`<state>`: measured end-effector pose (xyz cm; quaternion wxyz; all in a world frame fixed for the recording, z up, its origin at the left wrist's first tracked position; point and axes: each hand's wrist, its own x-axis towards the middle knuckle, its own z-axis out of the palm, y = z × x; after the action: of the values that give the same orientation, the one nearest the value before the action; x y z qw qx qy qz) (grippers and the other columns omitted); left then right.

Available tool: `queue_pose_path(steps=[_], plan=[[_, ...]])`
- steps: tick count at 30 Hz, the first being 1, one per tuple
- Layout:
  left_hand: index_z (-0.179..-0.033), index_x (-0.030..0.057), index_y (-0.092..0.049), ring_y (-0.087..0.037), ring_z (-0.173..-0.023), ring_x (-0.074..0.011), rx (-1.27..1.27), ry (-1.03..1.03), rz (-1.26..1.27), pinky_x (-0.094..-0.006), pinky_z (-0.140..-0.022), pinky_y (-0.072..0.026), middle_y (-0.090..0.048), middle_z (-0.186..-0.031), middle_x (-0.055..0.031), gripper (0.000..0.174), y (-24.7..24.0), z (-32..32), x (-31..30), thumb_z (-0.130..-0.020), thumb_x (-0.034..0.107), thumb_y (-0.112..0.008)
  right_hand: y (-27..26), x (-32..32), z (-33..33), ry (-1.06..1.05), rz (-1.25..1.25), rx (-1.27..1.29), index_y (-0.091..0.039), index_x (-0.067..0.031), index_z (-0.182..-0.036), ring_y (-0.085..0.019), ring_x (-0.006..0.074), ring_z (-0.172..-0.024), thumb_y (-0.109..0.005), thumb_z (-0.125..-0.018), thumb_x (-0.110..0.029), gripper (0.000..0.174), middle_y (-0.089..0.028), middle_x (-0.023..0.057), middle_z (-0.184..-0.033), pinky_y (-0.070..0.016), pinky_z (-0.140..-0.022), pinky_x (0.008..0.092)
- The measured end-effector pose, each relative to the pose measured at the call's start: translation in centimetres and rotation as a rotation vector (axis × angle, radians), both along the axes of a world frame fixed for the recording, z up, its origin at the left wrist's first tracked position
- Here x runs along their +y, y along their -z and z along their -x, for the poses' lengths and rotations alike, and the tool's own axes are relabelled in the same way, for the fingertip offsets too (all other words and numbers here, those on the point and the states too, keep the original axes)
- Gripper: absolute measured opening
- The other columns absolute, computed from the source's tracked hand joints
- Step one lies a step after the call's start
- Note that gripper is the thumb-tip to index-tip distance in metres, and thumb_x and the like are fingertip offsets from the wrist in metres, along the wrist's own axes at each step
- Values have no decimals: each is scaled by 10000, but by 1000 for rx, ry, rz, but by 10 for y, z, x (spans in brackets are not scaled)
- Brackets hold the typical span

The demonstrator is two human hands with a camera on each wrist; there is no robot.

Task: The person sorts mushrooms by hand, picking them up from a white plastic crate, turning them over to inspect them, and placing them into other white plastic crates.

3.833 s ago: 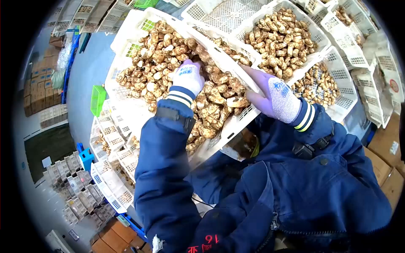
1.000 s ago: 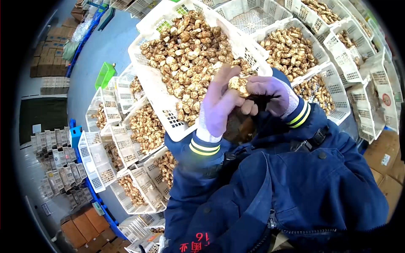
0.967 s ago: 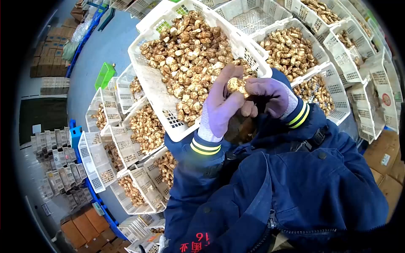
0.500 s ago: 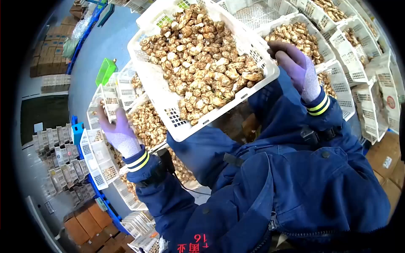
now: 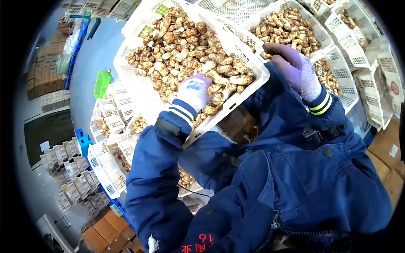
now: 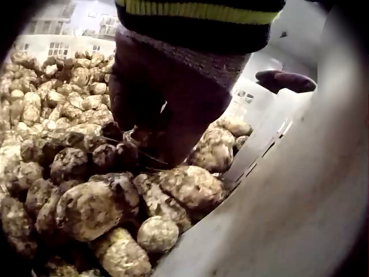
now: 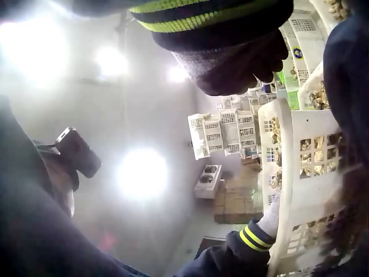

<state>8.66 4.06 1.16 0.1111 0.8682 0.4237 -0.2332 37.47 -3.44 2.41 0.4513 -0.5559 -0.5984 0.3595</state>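
Observation:
Brown-and-cream knobbly mushrooms (image 5: 181,46) fill much of a white perforated crate (image 5: 249,90) tilted over the person's lap. The gloved left hand (image 5: 194,92) reaches down into them near the crate's front side. In the left wrist view that hand (image 6: 167,104) is dark and points down among the mushrooms (image 6: 89,210); its fingertips are hidden, so a grip cannot be made out. Just off the crate's right corner, the gloved right hand (image 5: 295,71) hangs with loosely bent fingers and holds nothing. The right wrist view shows this hand (image 7: 239,66) above the crate wall (image 7: 314,130).
More crates of mushrooms (image 5: 291,29) stand behind and to the right, others at the left below a green basket (image 5: 102,84). Cardboard boxes (image 5: 105,230) lie at the lower left, and more boxes (image 5: 386,147) at the right edge.
A second ago both hands held one mushroom between them, then they parted. The left hand has since swung from the left-side crates into the big crate; the right hand has barely moved.

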Motion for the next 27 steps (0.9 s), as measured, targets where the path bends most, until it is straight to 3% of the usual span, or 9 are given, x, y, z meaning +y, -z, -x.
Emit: queue_pose_path(steps=[2,4,5,9,10,15,21,25,27], plan=[[-1065,73,-679,-622,-952,-289,-285,-131,-6,-374,-881,-492,-627,-942,-147,336,6,16,4,-798,270,-735,1,0,1,1,11,13,-615,-22,-1215,-627,216,-1009,-537,-928,-151,325,-667,136,-1079,-487,-885,323],[-1062,32,-683,-627,-858,-213,-553,-639,338,-342,-834,-505,-663,-930,-111,319,-31,20,10,-851,271,-702,-7,-1,3,7,31,30,-616,-20,-1212,-627,215,-1005,-539,-927,-152,324,-666,137,-1075,-487,-881,320],[-1100,-10,-670,-617,-856,-136,-909,-659,507,-278,-773,-521,-681,-1027,-89,342,-32,31,11,-921,280,-640,-1,1,3,1,10,84,-619,-20,-1206,-629,210,-993,-540,-924,-149,320,-666,136,-1064,-487,-872,314],[-1460,-41,-231,-549,-1179,-450,-1547,-865,1428,-474,-947,-546,-417,-1389,-316,556,-41,54,1,-1041,295,-372,-12,-2,12,-48,66,34,-608,-6,-1227,-587,184,-1098,-522,-936,-129,327,-646,114,-1164,-445,-967,312],[-1476,-34,-191,-537,-1189,-460,-1619,-837,1535,-490,-940,-544,-416,-1386,-317,568,-42,53,-3,-1040,284,-369,-19,-3,17,-54,99,7,-607,-6,-1225,-590,173,-1067,-530,-935,-120,321,-649,100,-1142,-453,-939,300],[-1448,-17,-279,-575,-1155,-425,-1726,-813,1449,-429,-875,-581,-487,-1328,-271,522,-54,42,-31,-1026,264,-403,-24,-8,31,-75,65,43,-620,-20,-1215,-632,192,-987,-535,-937,-142,315,-673,123,-1060,-490,-869,308],[-1353,-55,-420,-698,-921,-257,-1598,-886,958,-333,-816,-590,-641,-1047,-151,486,-58,50,-39,-891,52,-526,-27,-8,35,-81,17,-9,-620,-20,-1216,-638,202,-987,-530,-937,-141,316,-676,135,-1066,-491,-870,313],[-1308,-71,-454,-666,-864,-283,-1605,-909,864,-244,-621,-513,-635,-1046,-176,430,-47,57,-40,-897,32,-521,-28,-8,35,-85,25,-24,-622,-17,-1209,-636,205,-991,-531,-936,-137,311,-673,134,-1069,-488,-880,308],[-1307,-69,-457,-671,-882,-289,-1579,-917,816,-255,-636,-522,-636,-1030,-164,428,-48,57,-42,-895,27,-522,-24,-8,33,-92,4,-7,-618,-18,-1215,-633,199,-992,-534,-937,-136,313,-670,127,-1071,-486,-883,305]])
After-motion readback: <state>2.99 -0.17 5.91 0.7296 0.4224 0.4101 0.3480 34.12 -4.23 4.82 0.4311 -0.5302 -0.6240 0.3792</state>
